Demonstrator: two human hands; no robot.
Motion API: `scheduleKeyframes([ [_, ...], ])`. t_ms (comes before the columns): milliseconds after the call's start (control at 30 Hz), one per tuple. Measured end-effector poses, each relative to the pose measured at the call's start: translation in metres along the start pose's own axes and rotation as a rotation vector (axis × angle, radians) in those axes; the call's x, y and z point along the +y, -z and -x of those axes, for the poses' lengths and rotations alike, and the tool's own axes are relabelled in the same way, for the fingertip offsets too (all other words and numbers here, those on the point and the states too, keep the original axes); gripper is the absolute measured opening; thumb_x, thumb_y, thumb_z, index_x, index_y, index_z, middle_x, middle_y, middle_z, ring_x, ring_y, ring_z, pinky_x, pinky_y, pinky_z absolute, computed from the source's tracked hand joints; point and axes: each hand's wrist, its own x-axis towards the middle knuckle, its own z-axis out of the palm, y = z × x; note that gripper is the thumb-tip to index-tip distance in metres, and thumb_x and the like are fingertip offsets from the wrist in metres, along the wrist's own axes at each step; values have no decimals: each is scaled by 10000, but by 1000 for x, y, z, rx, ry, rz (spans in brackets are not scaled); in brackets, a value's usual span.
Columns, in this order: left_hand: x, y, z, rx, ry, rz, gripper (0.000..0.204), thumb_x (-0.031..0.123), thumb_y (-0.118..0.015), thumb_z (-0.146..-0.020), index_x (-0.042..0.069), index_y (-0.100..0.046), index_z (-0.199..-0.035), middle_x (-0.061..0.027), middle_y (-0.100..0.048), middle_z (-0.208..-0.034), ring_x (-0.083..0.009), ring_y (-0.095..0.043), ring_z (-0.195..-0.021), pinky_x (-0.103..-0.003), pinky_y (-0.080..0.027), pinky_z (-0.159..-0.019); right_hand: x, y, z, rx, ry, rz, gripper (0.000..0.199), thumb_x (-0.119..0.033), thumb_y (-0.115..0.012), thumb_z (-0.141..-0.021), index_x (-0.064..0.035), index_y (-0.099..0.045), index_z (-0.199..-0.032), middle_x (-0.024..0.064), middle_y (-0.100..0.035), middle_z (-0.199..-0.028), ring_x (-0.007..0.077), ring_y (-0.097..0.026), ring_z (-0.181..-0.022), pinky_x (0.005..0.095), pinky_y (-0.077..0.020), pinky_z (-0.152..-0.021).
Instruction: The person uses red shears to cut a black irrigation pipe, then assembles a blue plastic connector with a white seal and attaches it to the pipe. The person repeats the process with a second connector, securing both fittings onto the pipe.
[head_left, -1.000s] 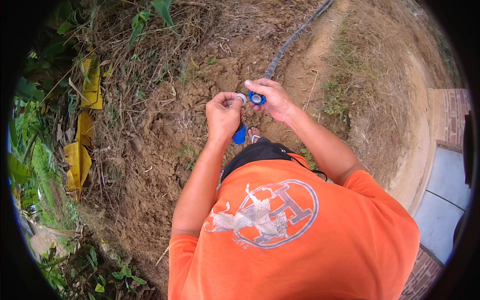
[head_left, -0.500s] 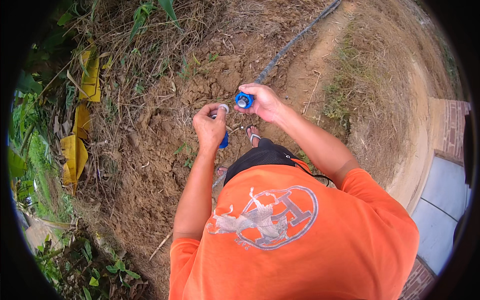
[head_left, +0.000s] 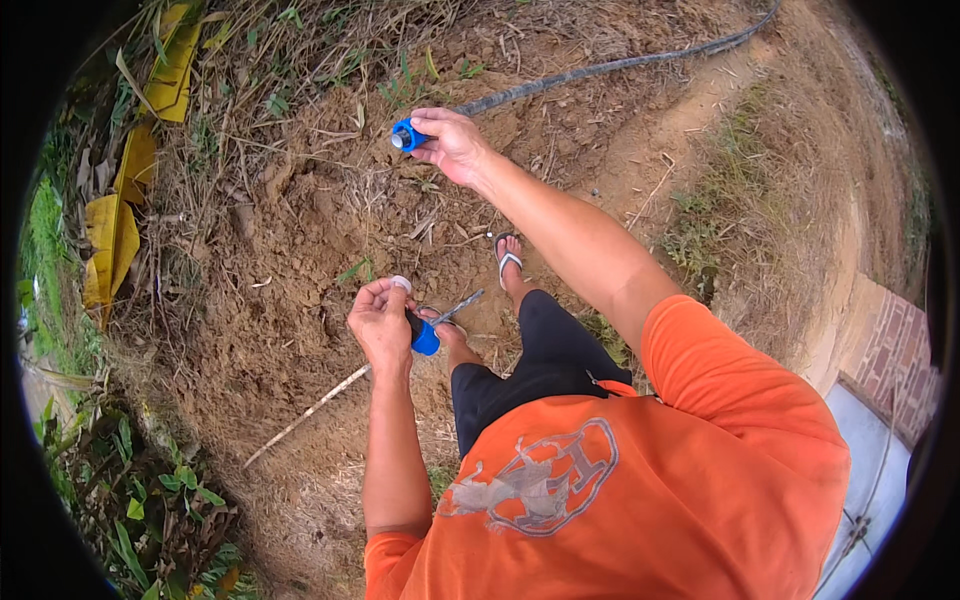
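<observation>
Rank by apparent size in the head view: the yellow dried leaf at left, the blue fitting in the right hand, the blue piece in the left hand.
1. yellow dried leaf, clearly largest.
2 and 3. blue fitting in the right hand and blue piece in the left hand: similar, both partly hidden, so unranked.

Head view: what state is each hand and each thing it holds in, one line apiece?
Right hand: raised, arm stretched out, shut on the blue fitting.
Blue fitting: held at the end of the black hose, open end showing.
Black hose: lying along the dirt slope.
Left hand: held low, shut on the blue tool.
Blue tool: gripped in the left hand, partly hidden.
</observation>
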Motion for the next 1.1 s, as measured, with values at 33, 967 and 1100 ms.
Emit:
scheduleKeyframes([
  [33, -4, 2, 2, 12, 27, -28, 99, -24, -659, -919, -39, -599, -996, -78, -666, -775, -106, -601, -621, -237, -494, -572, 14, -2, -21, -5, -24, -11, 302, -144, -691, -941, -72, -584, -1214, 85, -689, -1060, 214, -677, -930, 360, -531, -738],
  [967, -120, 38, -14, 105, 162, 17, 55, 9, -690, -913, -23, -653, -938, -62, -691, -815, -98, -623, -653, -245, -494, -599, 150, 68, -71, 177, -156, 262, 666, -110, -518, -1022, -157, -209, -1610, 311, -450, -1442, 376, -646, -1086, 452, -577, -906],
  [1100, -107, 46, -13, 112, 149, 58, 73, 32, -701, -914, -25, -660, -934, -51, -687, -808, -85, -609, -646, -239, -487, -594, 140, 58, -35, 15, -55, 588, 450, -158, -621, -993, -32, -526, -1413, 144, -685, -1084, 186, -677, -911, 331, -583, -752],
])
